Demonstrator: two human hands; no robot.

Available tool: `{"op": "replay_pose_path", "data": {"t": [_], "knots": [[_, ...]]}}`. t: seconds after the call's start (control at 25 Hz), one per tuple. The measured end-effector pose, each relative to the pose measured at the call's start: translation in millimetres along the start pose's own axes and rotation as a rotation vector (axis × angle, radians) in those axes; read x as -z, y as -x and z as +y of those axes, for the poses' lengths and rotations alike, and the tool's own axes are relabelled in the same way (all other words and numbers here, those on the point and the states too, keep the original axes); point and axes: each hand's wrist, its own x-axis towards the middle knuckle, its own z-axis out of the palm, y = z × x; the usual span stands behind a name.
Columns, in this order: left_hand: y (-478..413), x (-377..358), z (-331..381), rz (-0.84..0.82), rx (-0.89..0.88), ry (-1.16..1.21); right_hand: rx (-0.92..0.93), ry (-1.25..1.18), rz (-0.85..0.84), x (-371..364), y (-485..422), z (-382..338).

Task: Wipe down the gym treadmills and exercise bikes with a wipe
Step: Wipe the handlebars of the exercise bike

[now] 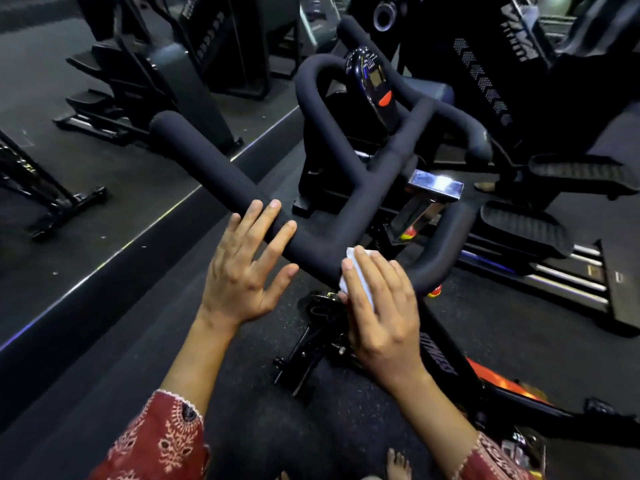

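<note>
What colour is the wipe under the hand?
White; the wipe shows best in the head view, against the black handlebar.

L hand (242,271) splayed flat, R hand (382,310) flat & pressing down.

We see a small white crumpled wipe (360,291) pressed against the near bend of the exercise bike (438,360) and its black foam-padded handlebar (221,178), whose curved arms spread around a glossy console (372,81).
</note>
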Motion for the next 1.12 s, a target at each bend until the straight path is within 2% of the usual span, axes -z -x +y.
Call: {"op": "replay_pose_path", "data": {"t": [0.08,0.24,0.32,0.44,0.52,0.64,0.76,0.84,0.96,1.04,1.12], "knots": [[0,1,-6,0.027,-0.004,0.011,-0.006,-0.045,0.026,-10,-18,-20],[-10,13,-41,0.102,0.104,0.101,-0.039,-0.155,0.071,-17,-62,-39],[-18,15,-56,0.114,0.118,0.117,-0.043,-0.126,-0.050,-31,-75,-54],[-20,10,-62,0.115,0.104,0.180,-0.015,0.075,-0.217,-37,-59,-59],[-17,7,-62,0.117,0.103,0.236,-0.059,0.193,-0.205,-22,-35,-52],[-17,6,-68,0.126,0.058,0.242,-0.100,0.248,-0.115,-17,-25,-55],[-19,10,-77,0.151,-0.023,0.166,-0.124,0.161,-0.089,-49,-54,-72],[-20,15,-88,0.190,-0.021,0.139,-0.140,-0.004,-0.081,-59,-70,-79],[-30,25,-101,0.279,0.086,0.218,-0.203,-0.279,-0.021,-54,-102,-79],[-40,32,-101,0.376,0.241,0.321,-0.197,-0.333,0.011,-64,-143,-84],[-51,37,-99,0.456,0.428,0.476,-0.139,-0.300,-0.098,-84,-180,-98]]}}
